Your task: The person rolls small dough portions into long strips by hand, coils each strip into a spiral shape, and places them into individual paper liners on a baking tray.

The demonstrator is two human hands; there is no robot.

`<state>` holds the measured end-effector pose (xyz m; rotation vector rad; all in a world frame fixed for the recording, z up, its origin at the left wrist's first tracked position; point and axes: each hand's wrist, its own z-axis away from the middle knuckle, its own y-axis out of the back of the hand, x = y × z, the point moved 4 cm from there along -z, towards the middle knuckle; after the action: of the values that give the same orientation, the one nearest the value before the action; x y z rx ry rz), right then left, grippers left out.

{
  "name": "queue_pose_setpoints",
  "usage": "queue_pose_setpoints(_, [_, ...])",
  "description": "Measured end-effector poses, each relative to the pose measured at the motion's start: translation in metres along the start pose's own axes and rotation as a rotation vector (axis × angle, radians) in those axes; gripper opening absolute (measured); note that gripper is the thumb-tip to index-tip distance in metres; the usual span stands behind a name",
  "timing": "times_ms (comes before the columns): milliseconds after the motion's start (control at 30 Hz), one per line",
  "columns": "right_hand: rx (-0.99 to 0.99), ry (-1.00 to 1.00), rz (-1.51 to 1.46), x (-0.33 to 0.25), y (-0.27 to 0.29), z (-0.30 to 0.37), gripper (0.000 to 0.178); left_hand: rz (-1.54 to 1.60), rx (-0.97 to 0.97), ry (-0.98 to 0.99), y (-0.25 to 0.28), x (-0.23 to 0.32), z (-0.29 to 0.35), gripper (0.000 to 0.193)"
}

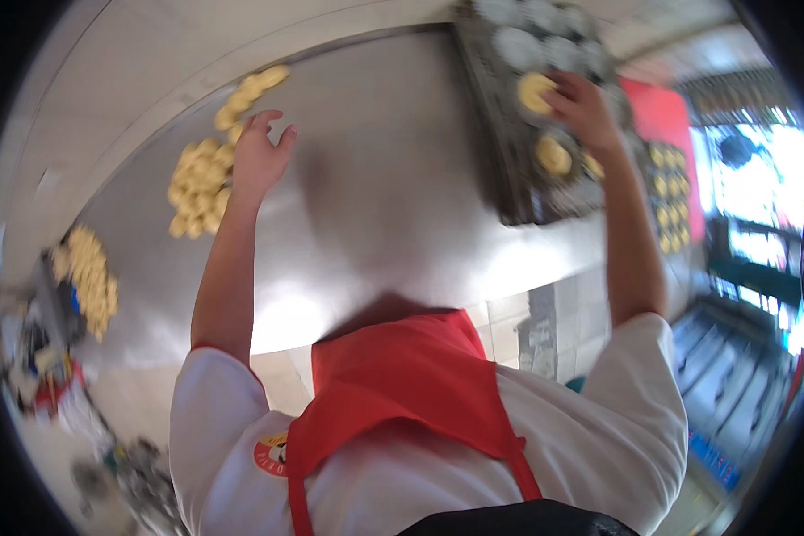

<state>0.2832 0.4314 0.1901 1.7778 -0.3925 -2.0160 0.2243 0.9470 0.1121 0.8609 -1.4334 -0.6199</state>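
Observation:
At the far right of the table, my right hand has its fingers at the edge of a round yellow dough piece, pinching it over a dark baking tin. White paper cups line the tin's far part. Nearer to me, another dough round sits in the tin, and one more shows partly beside my wrist. My left hand is raised over the table with thumb and fingers apart and nothing in it. Right beside it lies a pile of yellow dough pieces, with a short row of dough pieces reaching back.
A metal table spans the front. Another cluster of dough pieces lies at its left end, next to a grey container. On the right, a tray of yellow rounds stands by a red surface. A metal rack is at lower right.

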Motion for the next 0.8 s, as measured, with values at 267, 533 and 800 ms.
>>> queue_pose_setpoints(267, [0.054, 0.168, 0.707, -0.045, -0.013, 0.024, 0.041, -0.326, -0.124, 0.253, 0.061, -0.124, -0.008, 0.052])
queue_pose_setpoints(533, [-0.003, 0.293, 0.226, -0.079, -0.121, 0.132, 0.031, -0.433, -0.143, 0.033, 0.018, -0.092, -0.044, 0.036])
queue_pose_setpoints(800, [0.063, 0.177, -0.306, -0.101, -0.331, 0.250, 0.051, 0.779, -0.143, -0.118, 0.012, 0.009, 0.188, 0.029])
